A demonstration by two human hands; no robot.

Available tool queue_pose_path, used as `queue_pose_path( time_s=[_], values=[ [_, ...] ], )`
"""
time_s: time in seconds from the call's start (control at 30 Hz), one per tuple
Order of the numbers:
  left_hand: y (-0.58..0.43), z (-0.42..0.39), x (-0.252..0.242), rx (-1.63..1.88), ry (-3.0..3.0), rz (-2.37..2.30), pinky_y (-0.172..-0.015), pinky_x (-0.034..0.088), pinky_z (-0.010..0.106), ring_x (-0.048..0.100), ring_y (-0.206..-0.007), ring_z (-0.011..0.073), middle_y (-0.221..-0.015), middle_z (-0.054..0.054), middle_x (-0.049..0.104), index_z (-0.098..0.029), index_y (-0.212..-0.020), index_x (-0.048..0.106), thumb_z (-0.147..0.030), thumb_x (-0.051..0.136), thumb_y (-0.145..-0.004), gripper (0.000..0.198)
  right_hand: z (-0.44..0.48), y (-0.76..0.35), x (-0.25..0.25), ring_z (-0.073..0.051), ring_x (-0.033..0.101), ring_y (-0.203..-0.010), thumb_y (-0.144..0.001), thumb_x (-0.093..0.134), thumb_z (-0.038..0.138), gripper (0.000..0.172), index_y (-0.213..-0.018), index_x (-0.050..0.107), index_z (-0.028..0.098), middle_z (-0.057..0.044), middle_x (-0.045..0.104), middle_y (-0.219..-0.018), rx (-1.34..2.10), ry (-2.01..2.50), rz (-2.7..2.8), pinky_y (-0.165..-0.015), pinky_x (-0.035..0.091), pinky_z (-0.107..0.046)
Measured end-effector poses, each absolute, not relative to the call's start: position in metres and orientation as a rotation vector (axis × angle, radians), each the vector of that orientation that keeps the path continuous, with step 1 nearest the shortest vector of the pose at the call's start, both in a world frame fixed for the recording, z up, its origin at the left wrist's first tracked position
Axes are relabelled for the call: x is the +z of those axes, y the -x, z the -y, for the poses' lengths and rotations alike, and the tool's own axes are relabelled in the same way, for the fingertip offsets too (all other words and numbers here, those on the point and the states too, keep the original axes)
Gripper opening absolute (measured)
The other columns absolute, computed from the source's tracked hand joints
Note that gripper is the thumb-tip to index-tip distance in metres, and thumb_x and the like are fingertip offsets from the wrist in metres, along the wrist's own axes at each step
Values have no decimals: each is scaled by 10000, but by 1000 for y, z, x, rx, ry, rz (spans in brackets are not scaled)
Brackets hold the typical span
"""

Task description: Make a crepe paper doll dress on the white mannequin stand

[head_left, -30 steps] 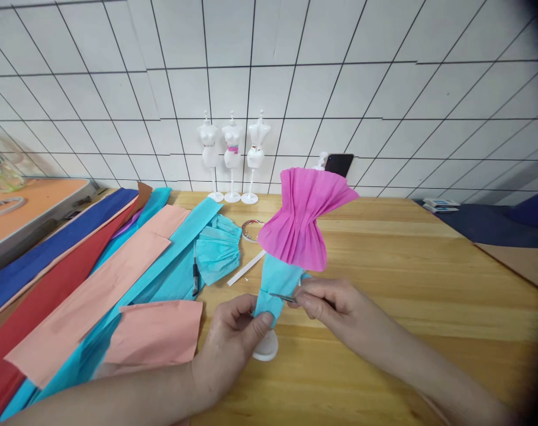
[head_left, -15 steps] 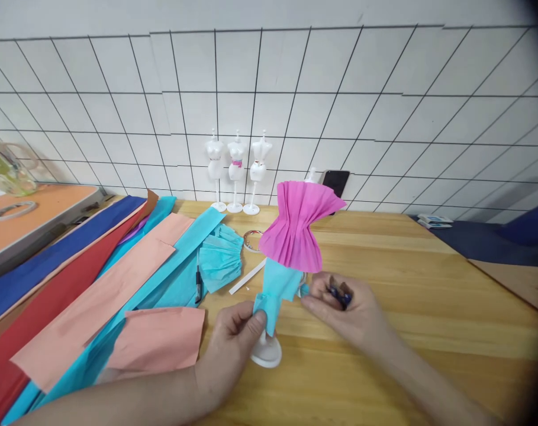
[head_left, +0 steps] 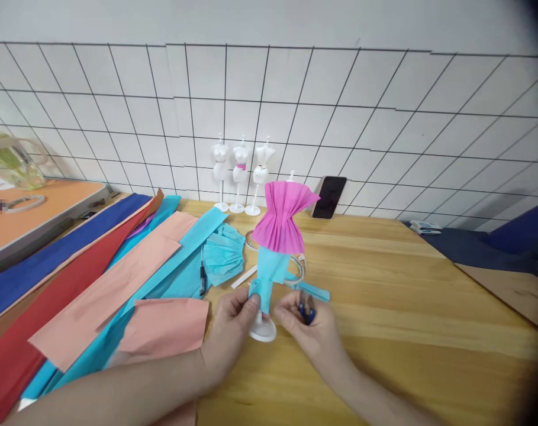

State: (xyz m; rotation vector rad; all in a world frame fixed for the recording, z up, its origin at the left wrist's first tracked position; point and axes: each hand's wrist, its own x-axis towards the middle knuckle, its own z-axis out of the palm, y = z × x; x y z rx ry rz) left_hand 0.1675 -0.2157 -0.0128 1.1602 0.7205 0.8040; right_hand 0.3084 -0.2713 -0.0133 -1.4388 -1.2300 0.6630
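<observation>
A small white mannequin stand [head_left: 263, 331] stands on the wooden table [head_left: 406, 296], dressed in a pleated pink paper top [head_left: 283, 219] and a turquoise paper skirt [head_left: 269, 275]. My left hand [head_left: 233, 328] pinches the lower edge of the turquoise skirt. My right hand [head_left: 306, 325] is closed around small scissors with blue handles [head_left: 307, 310], just right of the stand's base. A cut turquoise strip [head_left: 315, 291] lies beside it.
Sheets of blue, red, salmon and turquoise paper [head_left: 118, 266] cover the table's left. Three small mannequins [head_left: 241, 171] and a dark phone [head_left: 329, 197] stand against the tiled wall. A pleated turquoise piece [head_left: 222, 254], a pen [head_left: 202, 278] and a tape ring lie nearby.
The scissors have come away from the skirt and are now folded into my right hand, which dropped beside the base. A cut turquoise strip now lies on the table. The camera tilted up.
</observation>
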Motion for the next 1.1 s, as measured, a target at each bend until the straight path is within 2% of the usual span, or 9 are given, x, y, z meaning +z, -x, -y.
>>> queue_pose_path(
  time_s=[0.13,0.27,0.4,0.47,0.63,0.77,0.93,1.03,1.1],
  values=[
    [-167,217,-12,858,-1160,-692,-652,398,237,508,-665,131,-678,2,599,-144,-779,655,-409,599,-787,270,266,-301,-13,-86,272,-459,-722,620,383,238,-679,578,153,87,249,-506,668,1508,1236,-425,260,-219],
    [-168,219,-8,880,-1161,-633,-724,433,276,562,-726,163,-766,29,655,-156,-912,686,-387,583,-804,275,261,-296,-6,-86,281,-453,-706,615,388,250,-716,585,140,89,250,-508,629,1529,1207,-417,281,-219],
    [-171,221,-6,900,-1150,-623,-734,442,283,578,-736,175,-792,35,669,-169,-954,688,-390,579,-803,289,257,-293,-2,-79,272,-442,-727,609,340,193,-700,558,156,93,260,-492,518,1514,1312,-415,256,-216],
    [-172,221,-8,915,-1134,-628,-738,441,283,575,-727,172,-790,32,667,-165,-932,689,-391,592,-791,284,255,-292,-3,-79,280,-447,-743,591,294,176,-639,508,179,90,268,-493,424,1499,1377,-423,262,-213],
    [-172,218,-13,950,-1070,-642,-741,427,261,545,-766,164,-775,25,629,-151,-849,647,-412,601,-785,273,251,-288,-4,-84,323,-461,-763,525,201,267,-532,390,204,72,321,-493,268,1470,1457,-438,293,-208],
    [-171,214,-15,995,-977,-706,-626,381,203,459,-660,108,-691,-19,515,-155,-758,553,-442,620,-765,296,256,-286,-2,-84,355,-444,-787,513,207,223,-569,467,194,61,392,-492,317,1444,1521,-416,283,-206],
    [-170,211,-13,975,-985,-750,-523,280,188,307,-554,75,-599,-59,353,-169,-659,435,-452,582,-788,344,267,-289,3,-108,470,-524,-818,490,157,140,-717,585,178,12,543,-593,269,1302,1730,-498,354,-228],
    [-170,211,-10,986,-975,-732,-529,290,198,314,-553,82,-592,-58,348,-179,-629,397,-462,582,-781,370,268,-293,3,-102,424,-488,-809,537,222,123,-695,564,183,36,476,-549,264,1374,1636,-465,332,-224],
    [-170,210,-9,998,-956,-688,-568,328,205,371,-587,94,-631,-46,413,-177,-666,446,-467,577,-783,339,266,-295,2,-93,369,-464,-766,598,274,167,-642,520,192,67,374,-511,264,1470,1559,-447,308,-220]
  ],
)
